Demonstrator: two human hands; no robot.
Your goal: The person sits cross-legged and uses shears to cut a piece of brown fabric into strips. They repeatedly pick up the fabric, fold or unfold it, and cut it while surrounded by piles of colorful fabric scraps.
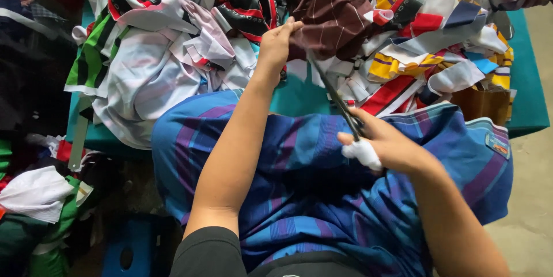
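The teal table (521, 104) runs across in front of me, its near edge showing at the right where it drops to bare grey floor (533, 219); that right side is the only open room I have. Almost all of the tabletop is buried under a heap of cut fabric scraps (173, 52), white, striped, red and yellow, spilling over the left edge. To my left more cloth lies piled low (34, 196), crowding that side. My lap is covered by a blue and purple striped cloth (322, 196), which fills the space between me and the table edge.

The brown piece with thin pale checks (337, 18) sits on top of the heap, near the far middle of the table, bunched and folded over itself. My left hand (276, 44) pinches its near edge, fingers closed on the cloth and lifting it a little. My right hand (386, 144), one finger wrapped in white, is clenched around the handles of dark scissors (334, 95), whose blades point up toward the brown piece, the tip just beneath its lifted edge.
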